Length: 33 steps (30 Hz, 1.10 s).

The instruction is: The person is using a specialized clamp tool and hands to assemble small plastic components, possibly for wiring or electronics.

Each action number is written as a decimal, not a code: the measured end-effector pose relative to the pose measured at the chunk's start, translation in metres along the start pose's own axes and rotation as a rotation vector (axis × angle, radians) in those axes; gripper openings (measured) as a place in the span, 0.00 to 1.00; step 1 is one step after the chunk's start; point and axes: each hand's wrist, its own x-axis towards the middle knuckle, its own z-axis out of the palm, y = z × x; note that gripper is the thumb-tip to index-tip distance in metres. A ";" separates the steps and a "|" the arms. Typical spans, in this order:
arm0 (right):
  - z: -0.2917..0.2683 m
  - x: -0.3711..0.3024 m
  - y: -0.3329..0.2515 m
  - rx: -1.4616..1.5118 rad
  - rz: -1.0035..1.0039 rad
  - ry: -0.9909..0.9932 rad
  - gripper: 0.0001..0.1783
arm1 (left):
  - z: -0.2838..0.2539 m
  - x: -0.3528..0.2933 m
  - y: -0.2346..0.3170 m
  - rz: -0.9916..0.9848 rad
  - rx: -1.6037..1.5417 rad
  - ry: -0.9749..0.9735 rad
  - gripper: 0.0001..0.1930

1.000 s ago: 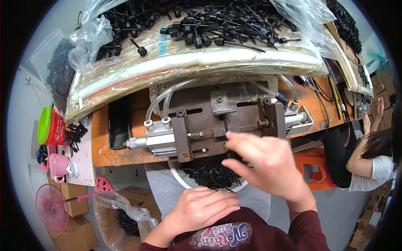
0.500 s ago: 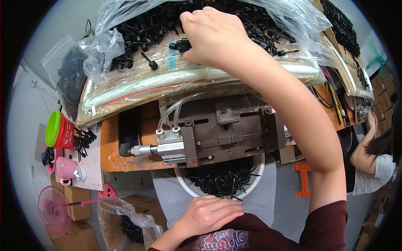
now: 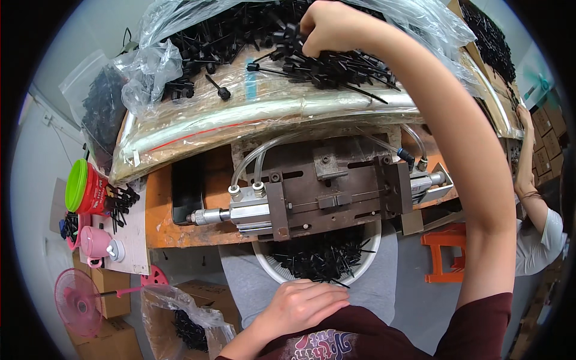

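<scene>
I judge this step to be picking a part from the heap (image 3: 336, 71), which lies on the film-wrapped board (image 3: 210, 123) beyond the fixture (image 3: 306, 187). My right hand (image 3: 327, 29) is up at that heap, well past the fixture's far edge, thumb and forefinger bent toward a dark clump at its near left. Whether that grip is shut on a part or only touching the clump, I cannot tell; the black heads run together there.

My left hand (image 3: 303, 306) lies against my shirt (image 3: 384, 336), on the near side of the fixture, fingers laid out flat, with nothing showing in it. The fixture sits on the counter (image 3: 157, 201), and I see no black part on its middle block (image 3: 334, 201). More black parts fill the tub (image 3: 375, 246) below the fixture's near edge.

As I read it, the move from here calls for a narrow pinch on a single head, then a lift clear of the crossed stems toward the fixture. The tangle could drag a neighbour along, so a gentle pull seems wise.
</scene>
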 end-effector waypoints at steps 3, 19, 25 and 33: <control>-0.032 -0.014 0.014 0.236 0.058 -0.060 0.17 | 0.000 0.000 0.000 -0.013 -0.006 -0.006 0.05; -0.046 -0.054 0.052 0.819 0.273 -0.018 0.26 | 0.006 0.006 0.002 -0.027 0.052 -0.058 0.06; -0.051 -0.052 0.053 0.323 0.305 0.034 0.14 | 0.009 0.008 0.004 -0.019 0.093 -0.086 0.07; -0.081 -0.055 0.036 0.355 0.256 0.280 0.13 | 0.010 0.008 0.005 -0.041 0.119 -0.082 0.09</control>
